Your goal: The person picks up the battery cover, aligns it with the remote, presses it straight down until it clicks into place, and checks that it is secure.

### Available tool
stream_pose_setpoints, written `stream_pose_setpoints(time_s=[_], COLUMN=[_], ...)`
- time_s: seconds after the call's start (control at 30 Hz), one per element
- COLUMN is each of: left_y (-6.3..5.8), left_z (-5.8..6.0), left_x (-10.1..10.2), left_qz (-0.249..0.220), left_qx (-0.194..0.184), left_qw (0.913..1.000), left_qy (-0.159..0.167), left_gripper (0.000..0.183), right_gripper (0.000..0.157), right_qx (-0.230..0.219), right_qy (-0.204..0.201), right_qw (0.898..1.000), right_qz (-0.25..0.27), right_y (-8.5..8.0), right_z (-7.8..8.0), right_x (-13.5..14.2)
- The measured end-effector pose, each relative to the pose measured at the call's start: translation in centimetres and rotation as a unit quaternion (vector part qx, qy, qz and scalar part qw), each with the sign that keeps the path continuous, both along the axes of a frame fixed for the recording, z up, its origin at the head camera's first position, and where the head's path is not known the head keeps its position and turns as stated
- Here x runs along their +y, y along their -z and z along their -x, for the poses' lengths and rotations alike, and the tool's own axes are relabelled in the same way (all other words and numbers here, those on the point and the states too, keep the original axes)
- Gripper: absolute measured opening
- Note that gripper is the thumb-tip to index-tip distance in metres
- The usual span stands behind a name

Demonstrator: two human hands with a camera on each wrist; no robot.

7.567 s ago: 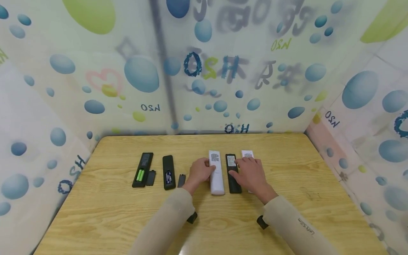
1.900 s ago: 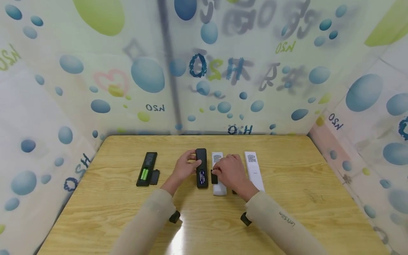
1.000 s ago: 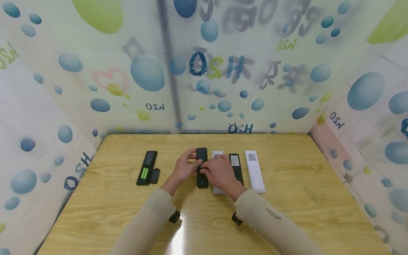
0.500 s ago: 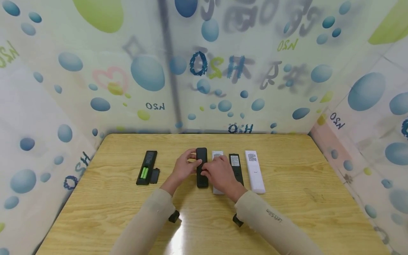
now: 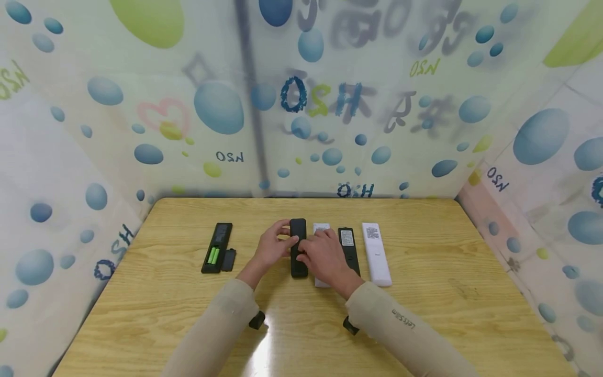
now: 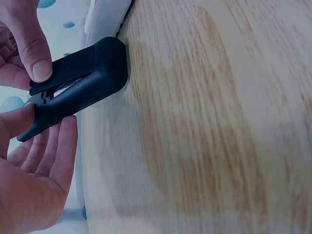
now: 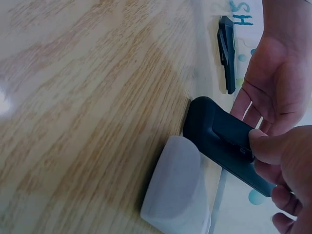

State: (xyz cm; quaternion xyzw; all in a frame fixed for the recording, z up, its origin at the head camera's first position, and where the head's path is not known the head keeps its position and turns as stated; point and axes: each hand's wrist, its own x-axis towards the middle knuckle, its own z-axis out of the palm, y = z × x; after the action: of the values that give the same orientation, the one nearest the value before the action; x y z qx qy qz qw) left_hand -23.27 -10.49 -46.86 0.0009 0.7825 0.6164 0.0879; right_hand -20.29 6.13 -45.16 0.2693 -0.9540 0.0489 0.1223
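Note:
In the head view my left hand (image 5: 270,246) holds a black remote control (image 5: 299,228) by its left edge, back side up. My right hand (image 5: 325,256) pinches the upper end of its battery cover (image 6: 78,66), the thumb on top. The left wrist view shows the cover lying at a slant over the battery compartment: its far end is down at the remote's rounded end, the pinched end raised. Through the gap a battery (image 6: 66,87) shows. Left fingers support the remote's underside and side. A white remote control (image 7: 175,185) lies right beside it, partly under my right hand.
At the left lies another black remote (image 5: 218,241) with green batteries (image 5: 213,255) exposed, its loose cover (image 5: 228,260) beside it. To the right are a covered black remote (image 5: 348,251) and a second white remote (image 5: 376,256). All lie on a wooden table (image 5: 424,324).
The black remote has come right, from near its loose cover to beside the white remote. My right hand has brought the cover onto its battery compartment; in the last second both hands barely move.

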Motion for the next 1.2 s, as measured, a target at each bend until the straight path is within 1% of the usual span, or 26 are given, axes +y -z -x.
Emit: stream_pose_setpoints(time_s=[0.3,0.47,0.5,0.67,0.7,0.73,0.8,0.97,1.07,1.2], left_y=[0.0,0.1,-0.4,-0.3,-0.3,0.1,0.1,0.0,0.1,0.1], left_z=[0.0,-0.1,-0.3,-0.2,-0.2,0.1,0.0,0.0,-0.1,-0.1], left_x=[0.1,0.0,0.0,-0.1,0.0,-0.1,-0.1,-0.1,-0.1,-0.1], left_qz=[0.0,-0.003,-0.002,-0.004,-0.004,-0.005,-0.006,-0.014,-0.019,-0.016], left_qx=[0.001,-0.003,-0.003,-0.007,-0.005,-0.005,-0.003,-0.006,-0.008,-0.006], left_qw=[1.0,1.0,1.0,1.0,1.0,1.0,1.0,0.9999,0.9998,0.9999], left_qy=[-0.004,-0.003,-0.001,0.003,0.003,0.002,0.001,0.005,0.004,0.001], left_gripper=[0.05,0.051,0.051,0.052,0.052,0.052,0.053,0.056,0.057,0.055], right_gripper=[0.021,0.02,0.02,0.02,0.022,0.024,0.029,0.041,0.046,0.051], right_qx=[0.006,0.0,-0.002,-0.005,-0.009,-0.015,-0.029,-0.064,-0.076,-0.079], right_qy=[0.023,0.032,0.034,0.038,0.042,0.048,0.065,0.104,0.11,0.109], right_qw=[1.0,0.999,0.999,0.999,0.999,0.999,0.997,0.991,0.989,0.987], right_qz=[-0.002,-0.002,-0.004,-0.002,-0.003,-0.001,-0.007,-0.047,-0.069,-0.089], right_y=[0.4,0.4,0.4,0.1,0.0,-0.1,-0.4,-0.6,-0.5,-0.3], right_z=[0.2,0.1,0.1,0.0,0.0,0.0,0.1,0.3,0.4,0.4], right_x=[-0.4,-0.5,-0.5,-0.3,-0.3,-0.2,-0.1,0.2,0.2,0.0])
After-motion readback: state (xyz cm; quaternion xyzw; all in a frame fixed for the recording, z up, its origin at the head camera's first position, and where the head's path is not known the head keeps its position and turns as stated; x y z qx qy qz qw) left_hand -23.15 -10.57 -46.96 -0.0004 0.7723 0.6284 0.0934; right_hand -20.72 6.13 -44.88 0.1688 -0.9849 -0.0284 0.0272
